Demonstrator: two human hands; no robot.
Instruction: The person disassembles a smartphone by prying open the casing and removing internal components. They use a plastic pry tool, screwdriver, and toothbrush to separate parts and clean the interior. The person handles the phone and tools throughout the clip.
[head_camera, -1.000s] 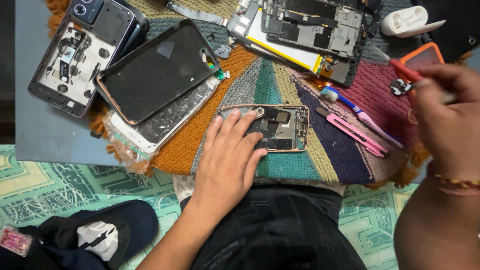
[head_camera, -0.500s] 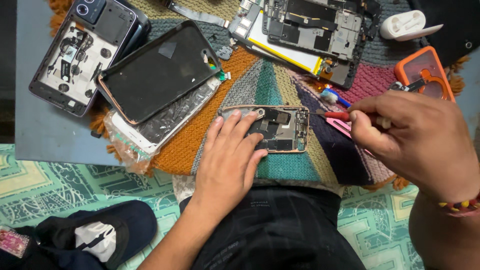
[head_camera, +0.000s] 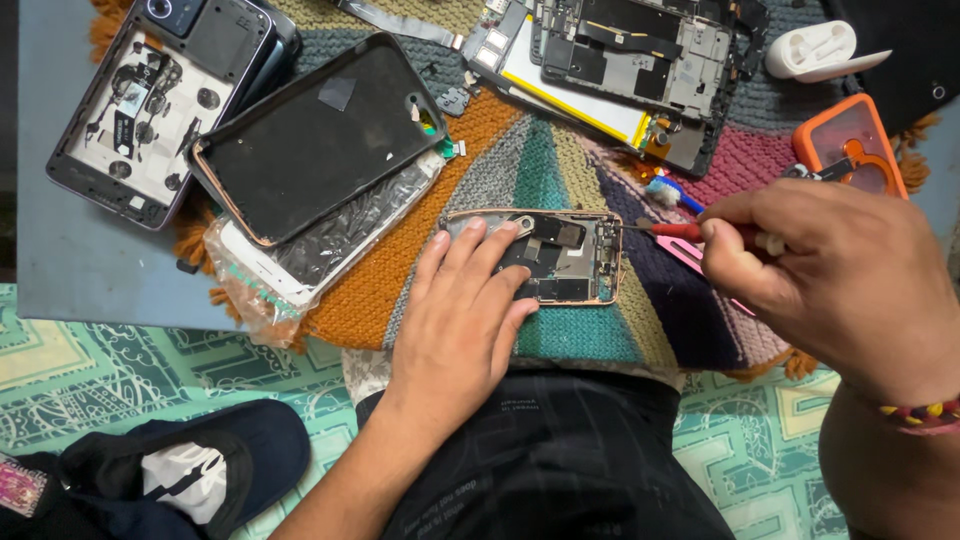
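On the knitted mat, my right hand, clamped on the red screwdriver, has now reached the opened phone; left hand still flat, pinning it.

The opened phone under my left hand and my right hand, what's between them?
In the head view, only the red-handled screwdriver held by the right hand spans the gap, tip at the opened phone, over the knitted mat.

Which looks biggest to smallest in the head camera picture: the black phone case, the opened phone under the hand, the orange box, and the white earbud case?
1. Black phone case, clearly the largest.
2. Opened phone, partly covered by the left hand.
3. Orange box and white earbud case look nearly alike; the right hand hides part of the box, so no firm order.
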